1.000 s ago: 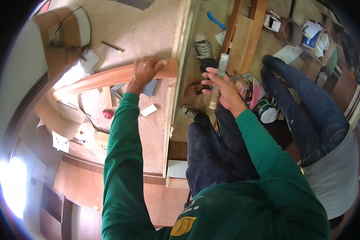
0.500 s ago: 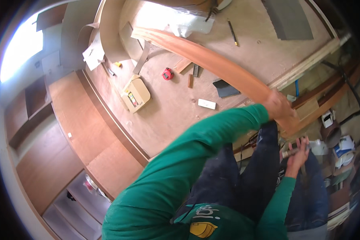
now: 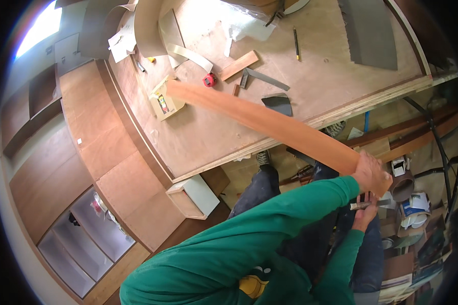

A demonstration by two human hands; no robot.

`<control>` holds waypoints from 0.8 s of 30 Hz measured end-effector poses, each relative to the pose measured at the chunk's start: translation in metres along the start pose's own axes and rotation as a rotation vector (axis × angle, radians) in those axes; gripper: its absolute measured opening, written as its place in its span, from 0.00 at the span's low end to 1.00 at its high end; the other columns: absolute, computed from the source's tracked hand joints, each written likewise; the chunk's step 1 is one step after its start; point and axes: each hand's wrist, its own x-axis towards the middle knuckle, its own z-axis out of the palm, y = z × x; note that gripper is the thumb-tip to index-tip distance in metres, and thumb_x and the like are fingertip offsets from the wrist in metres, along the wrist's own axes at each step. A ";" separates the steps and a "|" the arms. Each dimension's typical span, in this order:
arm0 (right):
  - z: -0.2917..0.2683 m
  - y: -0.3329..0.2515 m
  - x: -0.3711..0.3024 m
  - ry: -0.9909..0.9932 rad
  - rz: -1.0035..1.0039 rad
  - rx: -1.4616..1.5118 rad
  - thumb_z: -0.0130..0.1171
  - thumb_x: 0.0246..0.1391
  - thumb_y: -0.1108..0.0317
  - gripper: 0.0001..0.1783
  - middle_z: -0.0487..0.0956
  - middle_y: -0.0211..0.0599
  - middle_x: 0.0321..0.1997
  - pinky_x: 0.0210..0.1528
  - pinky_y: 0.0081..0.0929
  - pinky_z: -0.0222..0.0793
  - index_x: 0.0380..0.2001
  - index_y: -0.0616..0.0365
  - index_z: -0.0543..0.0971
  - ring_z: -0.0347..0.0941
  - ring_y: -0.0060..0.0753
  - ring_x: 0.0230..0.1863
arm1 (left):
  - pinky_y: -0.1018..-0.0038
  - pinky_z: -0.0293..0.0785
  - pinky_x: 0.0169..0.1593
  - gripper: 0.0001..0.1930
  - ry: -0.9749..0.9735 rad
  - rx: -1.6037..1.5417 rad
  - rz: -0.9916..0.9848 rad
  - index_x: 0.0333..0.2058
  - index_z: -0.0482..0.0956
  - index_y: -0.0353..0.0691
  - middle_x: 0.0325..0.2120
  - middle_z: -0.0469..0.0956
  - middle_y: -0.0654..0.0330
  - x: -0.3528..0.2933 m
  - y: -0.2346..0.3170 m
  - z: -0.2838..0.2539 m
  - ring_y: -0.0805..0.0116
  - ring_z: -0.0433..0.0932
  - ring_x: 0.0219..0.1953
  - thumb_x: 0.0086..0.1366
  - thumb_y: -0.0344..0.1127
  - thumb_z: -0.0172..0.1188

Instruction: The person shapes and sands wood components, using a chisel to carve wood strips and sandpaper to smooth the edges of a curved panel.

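Observation:
My left hand [image 3: 372,175] is wrapped round the near right end of a long reddish-brown wooden board [image 3: 269,124]. The board slants over the workbench edge, and its far end overlaps a small tan box [image 3: 164,103]. Just below the board's held end, my right hand [image 3: 366,213] is closed on a hand tool with a pale handle [image 3: 359,206] and a flat grey part, perhaps a chisel. On the bench beyond lie a red tape measure [image 3: 209,80], a try square [image 3: 259,79], a wood strip [image 3: 240,65] and a dark grey piece [image 3: 278,104].
The plywood bench [image 3: 310,91] also carries a pencil [image 3: 296,44], a grey sheet [image 3: 369,33] and clear plastic [image 3: 249,23]. Wooden cabinets [image 3: 122,173] line the left. Curved wood pieces [image 3: 422,137], black cables [image 3: 437,134] and clutter crowd the floor at right.
The board has swung toward me, its far end now by the tan box, uncovering the try square. My left hand still grips it. My right hand keeps the tool, now nearer the board's end.

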 end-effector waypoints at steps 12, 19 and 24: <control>0.048 -0.009 -0.026 -0.175 -0.067 -0.041 0.59 0.70 0.57 0.25 0.73 0.39 0.65 0.52 0.55 0.77 0.66 0.49 0.71 0.75 0.41 0.59 | 0.51 0.75 0.45 0.25 0.213 -0.008 0.018 0.46 0.79 0.42 0.36 0.83 0.51 -0.125 -0.234 0.062 0.49 0.82 0.42 0.78 0.58 0.43; 0.083 0.053 -0.078 -0.295 -0.107 -0.154 0.60 0.70 0.56 0.24 0.75 0.38 0.58 0.39 0.45 0.83 0.64 0.51 0.72 0.77 0.35 0.51 | 0.49 0.72 0.47 0.28 0.274 0.090 -0.079 0.45 0.75 0.40 0.35 0.83 0.45 -0.144 -0.354 0.061 0.44 0.81 0.43 0.78 0.61 0.40; 0.114 0.088 -0.117 -0.386 -0.058 -0.124 0.60 0.69 0.55 0.25 0.77 0.37 0.55 0.38 0.42 0.84 0.64 0.51 0.72 0.79 0.33 0.49 | 0.47 0.72 0.48 0.32 0.312 0.078 -0.084 0.44 0.76 0.42 0.37 0.83 0.44 -0.148 -0.390 0.081 0.43 0.82 0.44 0.77 0.66 0.37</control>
